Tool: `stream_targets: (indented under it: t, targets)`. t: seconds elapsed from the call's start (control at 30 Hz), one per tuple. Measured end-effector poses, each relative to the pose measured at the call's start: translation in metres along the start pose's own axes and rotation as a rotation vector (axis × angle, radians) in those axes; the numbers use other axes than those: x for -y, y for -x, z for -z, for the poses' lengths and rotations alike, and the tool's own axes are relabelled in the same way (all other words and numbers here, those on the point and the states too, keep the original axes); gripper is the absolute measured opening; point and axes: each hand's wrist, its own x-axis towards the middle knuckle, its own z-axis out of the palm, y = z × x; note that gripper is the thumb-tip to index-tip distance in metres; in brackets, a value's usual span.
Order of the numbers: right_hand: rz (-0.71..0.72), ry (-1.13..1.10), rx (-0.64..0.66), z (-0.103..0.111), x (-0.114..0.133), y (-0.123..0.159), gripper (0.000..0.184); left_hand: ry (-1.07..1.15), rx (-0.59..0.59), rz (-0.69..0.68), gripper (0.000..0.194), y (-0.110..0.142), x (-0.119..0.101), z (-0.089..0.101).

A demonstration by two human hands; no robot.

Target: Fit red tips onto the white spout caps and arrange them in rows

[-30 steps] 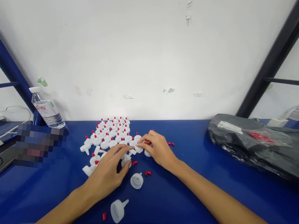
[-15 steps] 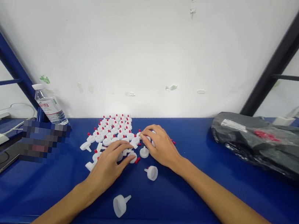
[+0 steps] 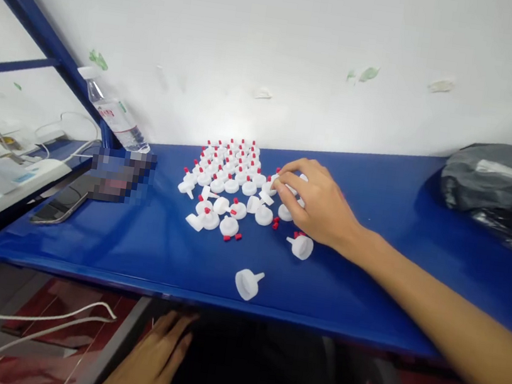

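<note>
My right hand [image 3: 316,203] reaches over the right side of a group of white spout caps [image 3: 232,183]. Its thumb and fingers are pinched together at a white spout cap [image 3: 269,185] with a red tip; the fingers partly cover neighbouring caps. Below the table's front edge is my left hand [image 3: 157,353], holding nothing, with fingers stretched out loosely. Most caps at the back stand in rows with small red tips on top. Nearer caps lie tipped over among loose red tips [image 3: 276,223]. One untipped cap [image 3: 247,284] lies near the front edge.
A water bottle [image 3: 117,112] leans at the back left. By it are a phone [image 3: 65,197], a power strip [image 3: 8,189] and white cables [image 3: 29,318]. A dark plastic bag [image 3: 509,183] lies at the right on the blue table [image 3: 169,265]. A white wall stands behind.
My left hand has left the caps and dropped below the table edge. The view has tilted down and shifted left. My right hand stays among the caps on the right.
</note>
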Motion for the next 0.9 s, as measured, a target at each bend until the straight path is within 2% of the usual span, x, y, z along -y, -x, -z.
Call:
stream_targets:
  t: [0.07,0.1,0.13,0.23,0.37,0.47,0.6,0.9]
  targets:
    - [0.014,0.008,0.015,-0.001,0.000,0.002,0.026,-0.061,0.276,0.154,0.049,-0.021,0.005,-0.019]
    - [0.015,0.010,0.020,0.000,0.000,0.003,0.026,-0.061,0.354,0.144,0.050,-0.031,0.004,-0.024]
    - [0.012,0.013,0.021,0.001,-0.001,0.003,0.025,-0.079,0.369,0.126,0.051,-0.040,0.001,-0.026]
    - [-0.016,0.021,-0.002,0.004,-0.004,0.004,0.024,-0.163,0.330,0.095,0.051,-0.058,-0.015,-0.029]
    - [-0.079,0.029,-0.062,0.006,-0.005,0.003,0.026,-0.166,0.319,0.123,0.043,-0.064,-0.034,-0.037]
    - [-0.111,0.041,-0.060,0.005,-0.005,0.002,0.030,-0.175,0.297,0.142,0.047,-0.061,-0.040,-0.045]
    - [-0.096,0.057,-0.044,0.004,-0.005,0.002,0.031,-0.205,0.268,0.168,0.049,-0.054,-0.047,-0.044]
    - [-0.041,0.053,-0.023,0.005,-0.001,0.003,0.028,-0.223,0.267,0.092,0.051,-0.036,-0.069,-0.045]
